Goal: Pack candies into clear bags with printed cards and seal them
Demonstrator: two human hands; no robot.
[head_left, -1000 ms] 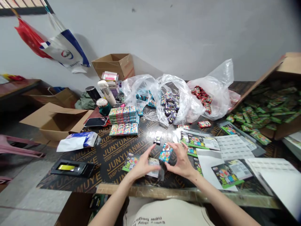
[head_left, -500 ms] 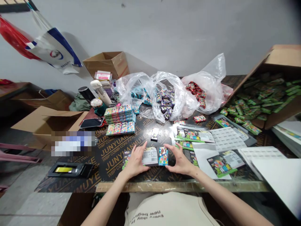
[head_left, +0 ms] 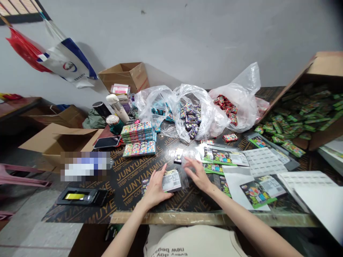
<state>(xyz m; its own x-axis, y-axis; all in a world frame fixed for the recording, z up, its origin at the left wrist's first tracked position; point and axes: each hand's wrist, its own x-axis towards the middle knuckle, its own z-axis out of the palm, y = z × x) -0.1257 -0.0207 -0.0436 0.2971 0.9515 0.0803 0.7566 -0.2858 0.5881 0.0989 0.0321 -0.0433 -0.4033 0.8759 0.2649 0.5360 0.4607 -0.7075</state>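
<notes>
My left hand is arched over a flat printed plastic pouch, gripping it by its upper and lower edges against the table. The pouch has a white label panel and a clear strip at its right end, and my hand hides its middle. Beyond it a small dark box with a white face lies on the table. Just right of that box is my right hand, its fingers apart and nothing visible in them. No blue box shows at the pouch's right end.
Stacked colourful box packs stand left of centre. Behind are clear bags of small packets, one with purple packets. More printed pouches and a label sheet lie to the right, below a carton of green packets.
The small blue box between my hands at the pouch's right end is out of sight. My right hand has moved left and away from me, towards the small dark box. The view has shifted slightly.
</notes>
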